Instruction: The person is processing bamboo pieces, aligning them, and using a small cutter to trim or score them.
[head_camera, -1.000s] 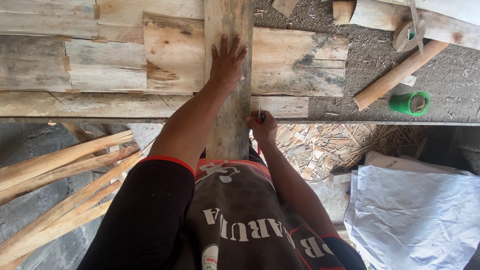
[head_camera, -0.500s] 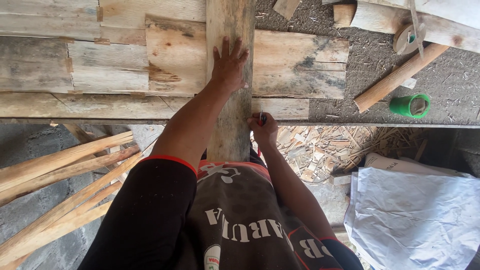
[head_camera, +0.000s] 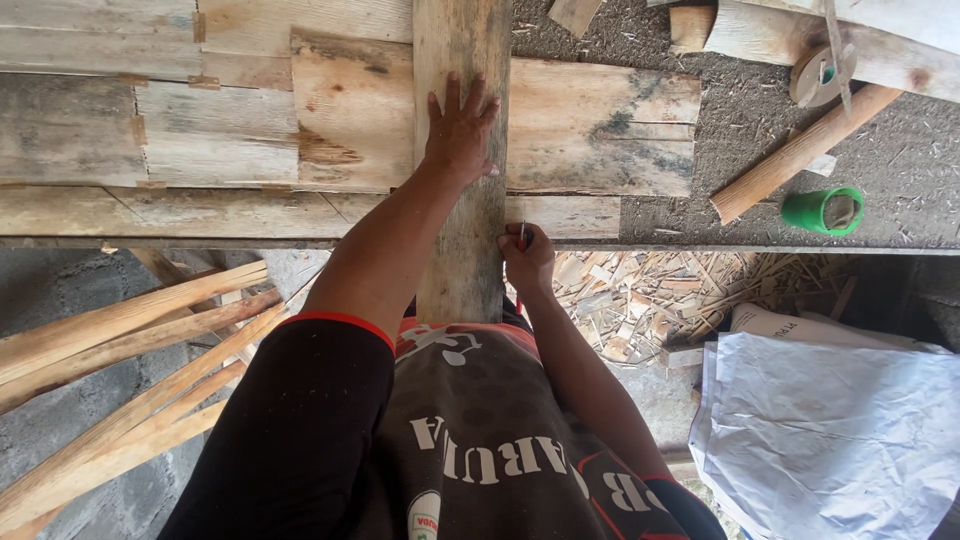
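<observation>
Bundled wooden slats (head_camera: 120, 360) are seen leaning at lower left, beside the counter (head_camera: 150, 215) of weathered boards. The left hand (head_camera: 458, 130) is laid flat, fingers spread, on the upright-running plank (head_camera: 462, 260), apparently to steady it; the plank's long axis runs away from the body, across the counter. At its right edge the right hand (head_camera: 528, 262) is closed, fingers pinching a small red pencil (head_camera: 522, 235), seemingly for marking. A green tape roll (head_camera: 822, 210) lies far right.
</observation>
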